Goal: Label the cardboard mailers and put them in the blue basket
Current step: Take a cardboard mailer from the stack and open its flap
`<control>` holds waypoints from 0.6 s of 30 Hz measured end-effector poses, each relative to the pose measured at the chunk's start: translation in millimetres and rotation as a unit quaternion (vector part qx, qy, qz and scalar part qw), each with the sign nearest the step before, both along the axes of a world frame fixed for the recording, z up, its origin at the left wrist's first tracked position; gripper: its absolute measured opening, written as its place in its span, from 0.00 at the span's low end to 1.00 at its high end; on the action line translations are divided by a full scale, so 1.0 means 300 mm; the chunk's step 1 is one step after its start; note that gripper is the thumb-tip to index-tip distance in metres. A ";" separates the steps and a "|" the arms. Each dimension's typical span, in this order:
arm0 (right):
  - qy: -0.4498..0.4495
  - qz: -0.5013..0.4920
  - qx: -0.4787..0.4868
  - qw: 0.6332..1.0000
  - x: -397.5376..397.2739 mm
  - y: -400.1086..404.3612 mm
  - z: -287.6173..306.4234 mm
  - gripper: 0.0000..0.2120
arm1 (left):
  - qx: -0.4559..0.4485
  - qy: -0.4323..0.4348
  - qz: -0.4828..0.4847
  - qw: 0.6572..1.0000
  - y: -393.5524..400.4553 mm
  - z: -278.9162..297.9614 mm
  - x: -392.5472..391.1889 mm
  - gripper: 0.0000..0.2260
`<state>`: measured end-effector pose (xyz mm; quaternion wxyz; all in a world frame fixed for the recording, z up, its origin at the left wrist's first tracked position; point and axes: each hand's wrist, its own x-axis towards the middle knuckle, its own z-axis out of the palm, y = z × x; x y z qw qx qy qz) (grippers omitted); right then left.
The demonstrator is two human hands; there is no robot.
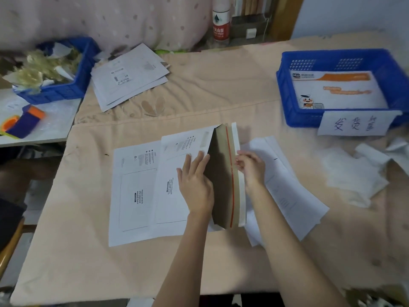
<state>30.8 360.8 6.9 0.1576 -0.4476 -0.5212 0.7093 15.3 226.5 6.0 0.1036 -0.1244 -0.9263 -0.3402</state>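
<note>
Mailer (174,193) under left hand (195,185); right hand (251,167) pinches its raised flap (223,185).

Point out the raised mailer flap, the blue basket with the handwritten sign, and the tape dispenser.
mailer flap (221,180): head view, brown inner face of the flap.
blue basket (285,96): head view, left wall.
tape dispenser (26,122): head view, purple body.

Your left hand (195,180) is covering part of the white printed cardboard mailer (170,187); the small print on the far white labelled mailers (128,76) is blurring beyond reading
</note>
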 end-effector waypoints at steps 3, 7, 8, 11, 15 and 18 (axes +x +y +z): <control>-0.222 -0.005 0.189 0.956 0.102 0.108 -0.075 0.13 | -0.003 -0.017 -0.002 1.000 0.024 0.003 0.031 0.29; -0.416 0.159 0.305 0.842 0.234 0.193 -0.130 0.33 | -0.019 -0.019 -0.001 1.000 0.047 -0.012 0.055 0.29; -0.429 0.176 0.315 0.828 0.250 0.201 -0.134 0.36 | -0.022 -0.019 -0.004 1.000 0.058 -0.013 0.065 0.28; -0.428 0.187 0.332 0.820 0.276 0.219 -0.146 0.38 | -0.038 -0.024 -0.014 0.999 0.085 -0.011 0.089 0.27; -0.437 0.154 0.395 0.793 0.289 0.235 -0.156 0.28 | -0.048 -0.019 -0.015 0.999 0.108 -0.020 0.102 0.25; -0.419 0.134 0.415 0.796 0.296 0.250 -0.157 0.20 | -0.059 -0.023 -0.020 0.998 0.123 -0.018 0.107 0.25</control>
